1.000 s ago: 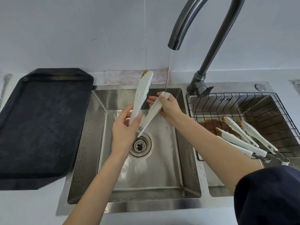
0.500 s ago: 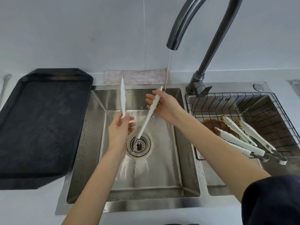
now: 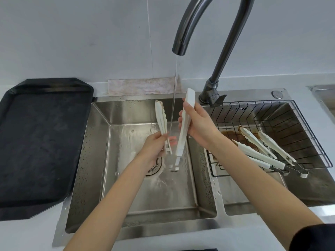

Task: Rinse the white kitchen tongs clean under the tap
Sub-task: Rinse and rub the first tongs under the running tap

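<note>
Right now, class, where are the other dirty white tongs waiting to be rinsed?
In the head view, they lie in the black wire basket in the right-hand steel basin, right of the grey tap.

Sink (image 3: 94,160): brushed stainless steel, satin sheen, walls beaded with droplets, floor wet and glossy under the running water. Tap (image 3: 197,20) above the sink: dark gunmetal metal, smooth, semi-gloss. Tongs (image 3: 184,124) held over the sink: white plastic, smooth, slightly glossy when wet; metal pull ring at the lower end. One arm tip shows brown residue. Tray (image 3: 41,142) left of the sink: black, matt, finely textured surface. Rack (image 3: 308,124) in the basin right of the sink: thin black coated wire. Spare tongs (image 3: 261,153) in it: same white plastic, bare metal ends. Cloth (image 3: 143,86) behind the sink: pale, fibrous, matt.
</note>
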Demonstrator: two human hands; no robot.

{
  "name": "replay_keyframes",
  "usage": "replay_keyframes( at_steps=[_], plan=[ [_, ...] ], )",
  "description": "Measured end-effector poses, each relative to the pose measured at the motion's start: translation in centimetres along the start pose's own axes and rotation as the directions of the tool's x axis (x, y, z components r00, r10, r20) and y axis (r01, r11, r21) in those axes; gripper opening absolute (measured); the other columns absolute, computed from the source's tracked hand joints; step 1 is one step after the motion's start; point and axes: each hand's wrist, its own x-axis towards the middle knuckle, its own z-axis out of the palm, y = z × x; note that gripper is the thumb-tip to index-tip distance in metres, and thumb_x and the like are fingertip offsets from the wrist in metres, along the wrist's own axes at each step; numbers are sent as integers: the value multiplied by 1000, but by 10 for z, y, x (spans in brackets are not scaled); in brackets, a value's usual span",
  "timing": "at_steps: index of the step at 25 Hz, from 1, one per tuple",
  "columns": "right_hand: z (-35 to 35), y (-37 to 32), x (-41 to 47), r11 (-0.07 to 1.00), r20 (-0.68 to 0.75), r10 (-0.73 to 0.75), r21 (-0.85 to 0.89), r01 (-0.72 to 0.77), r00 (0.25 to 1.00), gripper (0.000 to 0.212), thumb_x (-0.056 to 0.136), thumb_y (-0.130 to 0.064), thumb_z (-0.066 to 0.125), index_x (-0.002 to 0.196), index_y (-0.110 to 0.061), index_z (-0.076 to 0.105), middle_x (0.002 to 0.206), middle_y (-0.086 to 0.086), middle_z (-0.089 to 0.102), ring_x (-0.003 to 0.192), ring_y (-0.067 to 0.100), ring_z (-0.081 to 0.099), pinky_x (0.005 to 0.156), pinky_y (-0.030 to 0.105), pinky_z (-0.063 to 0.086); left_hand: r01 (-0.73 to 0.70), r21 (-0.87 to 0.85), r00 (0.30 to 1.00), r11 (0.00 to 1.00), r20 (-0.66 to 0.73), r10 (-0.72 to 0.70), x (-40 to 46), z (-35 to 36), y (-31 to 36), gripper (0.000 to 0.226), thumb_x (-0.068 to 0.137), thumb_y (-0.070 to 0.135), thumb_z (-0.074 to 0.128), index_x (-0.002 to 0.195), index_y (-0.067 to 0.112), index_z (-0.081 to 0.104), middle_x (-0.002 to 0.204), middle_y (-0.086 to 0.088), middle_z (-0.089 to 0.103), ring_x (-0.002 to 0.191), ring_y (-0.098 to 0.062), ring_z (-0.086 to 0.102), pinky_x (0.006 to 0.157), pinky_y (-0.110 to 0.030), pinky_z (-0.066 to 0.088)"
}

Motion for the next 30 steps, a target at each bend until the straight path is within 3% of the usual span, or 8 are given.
replay_keyframes(
  at_steps=[4,7,15,19,24,30],
  plan=[
    [-2,-12,-3,996,-35,-69,-66,66,997,11,95,-23,50,106,-19,48,70,0,45,58,10,47,53,21,44,-40,99,996,994,84,32,7,16,12,28,91,7,48,117,5,60,103,-10,66,76,-9,66,64,-17,55],
    [-2,-21,-6,993,-34,-92,-74,89,995,3,95,-23,49,97,-21,49,69,0,42,51,8,43,45,18,40,-52,83,993,995,108,43,10,25,16,34,93,8,46,125,3,55,107,-8,64,78,-11,64,55,-14,55],
    [-5,-26,-11,988,-34,-61,-145,55,998,9,97,-23,46,90,-16,47,67,0,38,42,3,33,38,13,29,15,-29,993,999,115,-12,15,31,15,37,98,14,38,130,-2,47,105,-9,64,85,-15,65,79,-29,54],
    [-8,-23,-7,986,-69,-10,-164,-2,998,11,97,-25,46,95,-15,47,69,0,40,39,2,33,36,11,29,88,-148,992,985,107,-72,15,31,13,28,99,21,38,118,5,50,91,-8,65,80,-16,65,76,-30,53],
    [-21,-15,3,987,-192,158,15,-158,969,18,98,-31,42,106,-15,46,70,1,42,30,0,35,30,10,28,139,-276,989,951,92,-118,17,25,15,23,96,26,44,93,8,57,83,-8,62,72,-17,62,68,-30,54],
    [-28,12,10,958,-306,273,-6,-288,912,39,99,-43,28,86,-12,47,67,3,42,33,5,34,27,12,25,93,-364,988,927,146,-42,16,12,17,18,89,28,58,88,10,62,77,-2,58,66,-11,61,62,-22,58]
  ],
)
